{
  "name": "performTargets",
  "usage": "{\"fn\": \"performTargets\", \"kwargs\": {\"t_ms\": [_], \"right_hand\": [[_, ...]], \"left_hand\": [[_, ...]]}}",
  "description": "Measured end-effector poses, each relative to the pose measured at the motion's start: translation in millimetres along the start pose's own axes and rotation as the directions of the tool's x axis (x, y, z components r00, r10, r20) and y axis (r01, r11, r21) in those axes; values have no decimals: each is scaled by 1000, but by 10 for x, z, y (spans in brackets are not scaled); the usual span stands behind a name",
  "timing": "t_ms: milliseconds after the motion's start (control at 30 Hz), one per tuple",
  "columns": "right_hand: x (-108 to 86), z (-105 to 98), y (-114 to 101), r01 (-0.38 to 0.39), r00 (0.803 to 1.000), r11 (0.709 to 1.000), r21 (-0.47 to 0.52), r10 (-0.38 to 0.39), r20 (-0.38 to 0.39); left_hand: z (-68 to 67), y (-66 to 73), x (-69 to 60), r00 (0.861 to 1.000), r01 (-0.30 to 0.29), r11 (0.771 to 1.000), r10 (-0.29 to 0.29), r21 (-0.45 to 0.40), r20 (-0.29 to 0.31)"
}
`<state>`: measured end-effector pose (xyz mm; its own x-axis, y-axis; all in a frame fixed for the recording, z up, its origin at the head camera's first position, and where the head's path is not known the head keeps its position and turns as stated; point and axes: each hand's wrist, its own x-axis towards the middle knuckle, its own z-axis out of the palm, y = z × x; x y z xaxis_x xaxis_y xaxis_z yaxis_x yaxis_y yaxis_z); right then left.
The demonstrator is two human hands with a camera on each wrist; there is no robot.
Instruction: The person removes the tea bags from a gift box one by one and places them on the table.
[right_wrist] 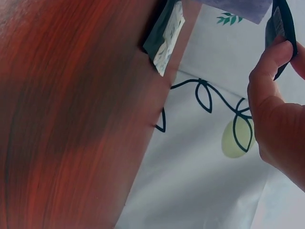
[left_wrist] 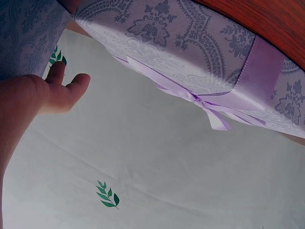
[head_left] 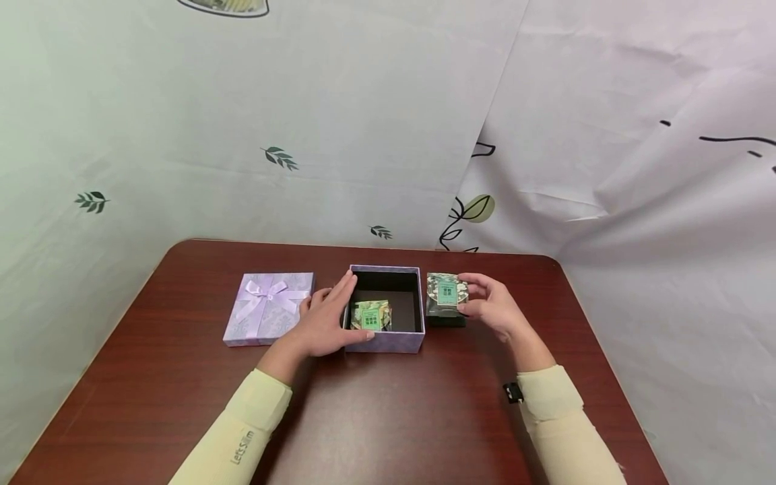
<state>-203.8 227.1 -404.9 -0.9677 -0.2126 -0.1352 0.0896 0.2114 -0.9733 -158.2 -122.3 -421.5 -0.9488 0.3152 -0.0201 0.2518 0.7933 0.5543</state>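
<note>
A purple patterned gift box (head_left: 385, 343) with a dark inside stands in the middle of the table. Inside lies a green sachet (head_left: 372, 316), at the near left. My left hand (head_left: 324, 322) rests on the box's left edge, fingers extended and thumb over the front rim. Right of the box, my right hand (head_left: 494, 308) pinches a dark green sachet (head_left: 447, 294) by its right edge. In the right wrist view this held sachet (right_wrist: 281, 28) is seen edge-on, above the table. Below it lies another dark sachet (head_left: 446, 322), mostly covered in the head view.
The box's lid (head_left: 245, 322), with a lilac ribbon bow (head_left: 267, 291), lies left of the box, close to my left hand. A pale printed cloth (head_left: 376, 121) hangs behind the reddish-brown table (head_left: 394, 417).
</note>
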Motion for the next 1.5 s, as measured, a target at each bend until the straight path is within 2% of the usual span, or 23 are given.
{"fn": "performTargets", "kwargs": {"t_ms": [333,667,1067,1500], "right_hand": [[-8,-63,72,-20,1000,999,29,20,4],[14,-138,120,-44,999,999,-3,43,-25],[30,-354,280,-87,995,995,-41,85,-55],[13,-541,411,-128,991,990,-55,125,-50]], "left_hand": [[13,-13,1,1000,0,1000,0,2,0],[4,-6,0,1000,-1,1000,1,-1,0],[-9,4,-7,1000,0,1000,0,-12,-1],[-10,11,-7,1000,5,1000,-5,-6,10]]}}
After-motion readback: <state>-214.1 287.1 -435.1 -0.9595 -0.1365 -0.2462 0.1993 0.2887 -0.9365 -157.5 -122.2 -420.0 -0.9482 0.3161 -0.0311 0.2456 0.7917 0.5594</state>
